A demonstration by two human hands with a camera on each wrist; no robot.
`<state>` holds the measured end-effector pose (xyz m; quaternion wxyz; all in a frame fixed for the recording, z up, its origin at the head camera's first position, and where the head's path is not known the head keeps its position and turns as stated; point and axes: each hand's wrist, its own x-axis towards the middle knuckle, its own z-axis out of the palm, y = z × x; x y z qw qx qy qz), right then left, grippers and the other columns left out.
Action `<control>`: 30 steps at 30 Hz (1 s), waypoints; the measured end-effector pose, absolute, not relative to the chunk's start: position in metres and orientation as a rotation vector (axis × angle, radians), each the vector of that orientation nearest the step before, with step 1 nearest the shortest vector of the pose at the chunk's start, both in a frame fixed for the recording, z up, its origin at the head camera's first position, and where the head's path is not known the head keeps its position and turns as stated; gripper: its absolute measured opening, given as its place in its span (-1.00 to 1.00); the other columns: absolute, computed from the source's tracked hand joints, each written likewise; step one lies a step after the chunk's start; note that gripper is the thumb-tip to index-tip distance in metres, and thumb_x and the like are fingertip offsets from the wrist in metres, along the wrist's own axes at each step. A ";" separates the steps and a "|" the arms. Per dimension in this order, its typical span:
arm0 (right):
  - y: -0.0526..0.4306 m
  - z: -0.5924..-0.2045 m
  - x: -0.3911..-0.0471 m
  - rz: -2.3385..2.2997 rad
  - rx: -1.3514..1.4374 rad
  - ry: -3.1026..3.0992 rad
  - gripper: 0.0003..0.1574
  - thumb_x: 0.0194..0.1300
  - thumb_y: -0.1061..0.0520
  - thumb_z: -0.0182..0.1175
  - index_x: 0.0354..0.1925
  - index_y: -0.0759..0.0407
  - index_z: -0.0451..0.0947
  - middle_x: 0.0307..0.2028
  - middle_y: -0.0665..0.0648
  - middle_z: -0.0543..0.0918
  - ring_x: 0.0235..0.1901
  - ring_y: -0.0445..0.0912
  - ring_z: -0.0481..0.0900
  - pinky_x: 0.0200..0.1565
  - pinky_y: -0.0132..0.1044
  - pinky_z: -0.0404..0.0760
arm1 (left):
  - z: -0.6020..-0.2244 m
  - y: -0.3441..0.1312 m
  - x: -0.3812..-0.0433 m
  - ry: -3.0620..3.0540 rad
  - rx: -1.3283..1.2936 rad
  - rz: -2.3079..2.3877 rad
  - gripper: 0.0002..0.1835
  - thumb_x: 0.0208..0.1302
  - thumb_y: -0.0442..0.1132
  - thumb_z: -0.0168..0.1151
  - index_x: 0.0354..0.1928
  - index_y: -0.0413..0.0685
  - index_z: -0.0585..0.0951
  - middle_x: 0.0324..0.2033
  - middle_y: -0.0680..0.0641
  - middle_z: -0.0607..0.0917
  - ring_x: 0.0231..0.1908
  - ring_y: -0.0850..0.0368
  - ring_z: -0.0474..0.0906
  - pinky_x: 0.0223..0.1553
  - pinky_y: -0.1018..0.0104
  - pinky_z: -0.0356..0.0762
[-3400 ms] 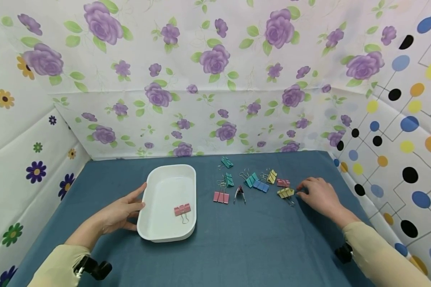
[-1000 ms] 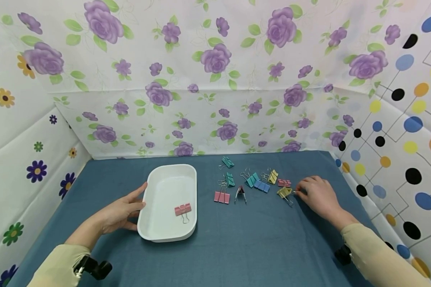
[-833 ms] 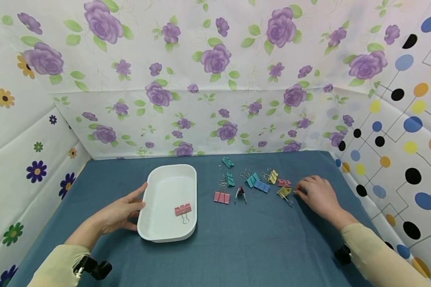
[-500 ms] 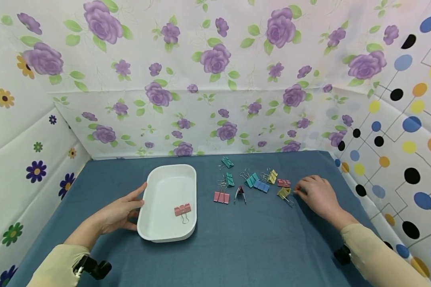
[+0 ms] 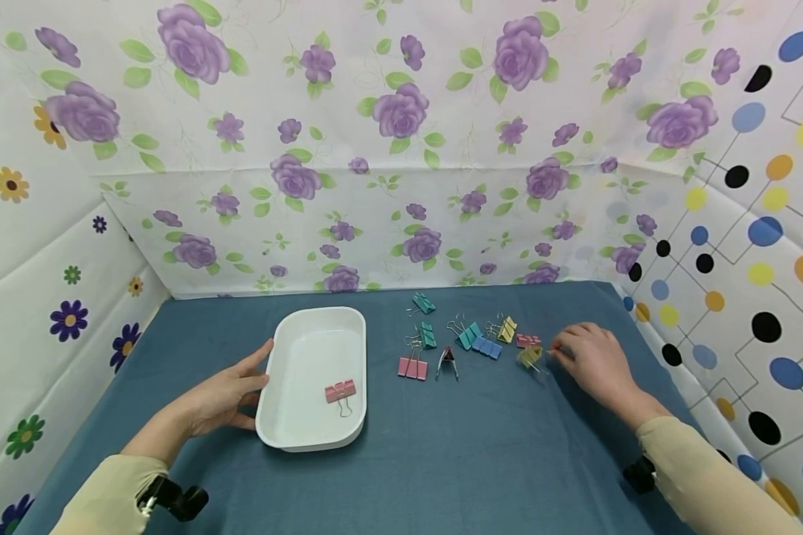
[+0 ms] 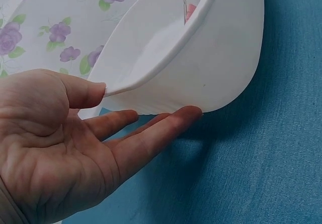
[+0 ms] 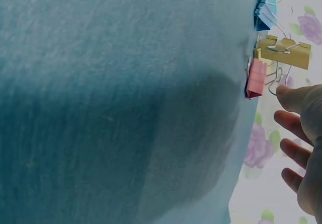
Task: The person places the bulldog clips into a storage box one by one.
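Observation:
My right hand (image 5: 592, 364) pinches a wire handle of a yellow binder clip (image 5: 529, 357) at the right of the cluster. That clip is slightly blurred and tilted in the head view; in the right wrist view the yellow clip (image 7: 287, 52) hangs from its handle at the thumb and fingertips. On the left, my left hand (image 5: 217, 397) touches the side of a white tray (image 5: 308, 345) with extended fingers. The left wrist view has fingertips (image 6: 188, 112) against the tray's outer wall (image 6: 221, 58). One pink binder clip (image 5: 340, 391) lies inside the tray.
Between tray and right hand lie teal clips (image 5: 468, 336), a blue clip (image 5: 487, 347), another yellow clip (image 5: 506, 329), pink clips (image 5: 413, 368) and a dark red clip (image 5: 447, 357) standing up. Patterned cloth walls (image 5: 401, 223) border the blue tabletop (image 5: 428, 461).
The yellow clip under my right hand has turned and come up slightly, its handle now between the fingertips. My right hand has risen a little. The left hand and tray stay put.

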<state>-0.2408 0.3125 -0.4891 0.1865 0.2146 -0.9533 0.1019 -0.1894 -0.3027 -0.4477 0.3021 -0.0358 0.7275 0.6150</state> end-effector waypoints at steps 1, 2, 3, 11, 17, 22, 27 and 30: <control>0.312 -0.488 -0.241 0.292 0.607 -2.667 -0.92 0.24 0.14 0.48 -0.28 0.05 0.76 -0.17 0.12 0.72 0.01 0.20 0.55 0.01 0.28 0.45 | -0.448 -0.303 -0.189 1.928 -0.099 1.634 -0.24 0.70 -0.15 -0.17 0.62 0.53 -0.34 0.57 -0.39 -0.27 0.46 -0.57 -0.02 -0.06 -0.23 0.63; 0.311 -0.486 -0.241 0.298 0.610 -2.648 -0.92 0.23 0.14 0.49 -0.28 0.05 0.76 -0.18 0.12 0.72 0.00 0.21 0.55 0.00 0.28 0.45 | -0.448 -0.303 -0.189 1.927 -0.101 1.635 -0.24 0.70 -0.15 -0.17 0.62 0.53 -0.34 0.57 -0.38 -0.26 0.46 -0.56 -0.01 -0.06 -0.23 0.63; 0.310 -0.485 -0.241 0.307 0.610 -2.631 -0.92 0.23 0.14 0.49 -0.29 0.04 0.76 -0.19 0.12 0.72 0.00 0.21 0.55 0.00 0.27 0.45 | -0.448 -0.303 -0.189 1.926 -0.103 1.638 -0.24 0.70 -0.15 -0.16 0.62 0.53 -0.33 0.57 -0.38 -0.25 0.46 -0.55 0.00 -0.06 -0.22 0.63; 0.304 -0.468 -0.240 0.349 0.575 -2.535 -0.86 0.18 0.17 0.52 -0.28 0.04 0.74 -0.14 0.16 0.73 0.04 0.22 0.55 0.03 0.28 0.44 | -0.448 -0.304 -0.188 1.917 -0.102 1.640 -0.25 0.70 -0.15 -0.16 0.63 0.54 -0.31 0.58 -0.33 -0.26 0.45 -0.52 0.04 -0.06 -0.22 0.63; 0.299 -0.455 -0.240 0.405 0.572 -2.485 -0.86 0.17 0.20 0.52 -0.28 0.07 0.75 -0.15 0.17 0.74 0.09 0.22 0.55 0.10 0.26 0.42 | -0.447 -0.303 -0.188 1.911 -0.094 1.639 -0.25 0.71 -0.15 -0.18 0.62 0.54 -0.32 0.58 -0.34 -0.25 0.45 -0.52 0.06 -0.06 -0.22 0.63; 0.296 -0.446 -0.239 0.424 0.575 -2.445 -0.84 0.14 0.21 0.54 -0.29 0.07 0.75 -0.17 0.15 0.75 0.11 0.21 0.55 0.13 0.24 0.43 | -0.447 -0.303 -0.187 1.910 -0.087 1.640 -0.25 0.71 -0.15 -0.18 0.62 0.54 -0.32 0.57 -0.37 -0.22 0.43 -0.52 0.10 -0.07 -0.23 0.63; 0.293 -0.440 -0.238 0.439 0.592 -2.406 -0.83 0.12 0.22 0.54 -0.29 0.08 0.75 -0.18 0.15 0.75 0.11 0.20 0.56 0.15 0.21 0.43 | -0.448 -0.302 -0.187 1.919 -0.093 1.634 -0.25 0.71 -0.15 -0.17 0.62 0.55 -0.32 0.56 -0.37 -0.20 0.42 -0.52 0.14 -0.07 -0.23 0.63; 0.291 -0.438 -0.236 0.449 0.600 -2.392 -0.82 0.12 0.23 0.55 -0.28 0.09 0.75 -0.17 0.15 0.75 0.12 0.19 0.56 0.16 0.21 0.42 | -0.448 -0.302 -0.187 1.922 -0.100 1.632 -0.25 0.71 -0.15 -0.17 0.62 0.55 -0.32 0.56 -0.37 -0.21 0.42 -0.52 0.14 -0.08 -0.23 0.63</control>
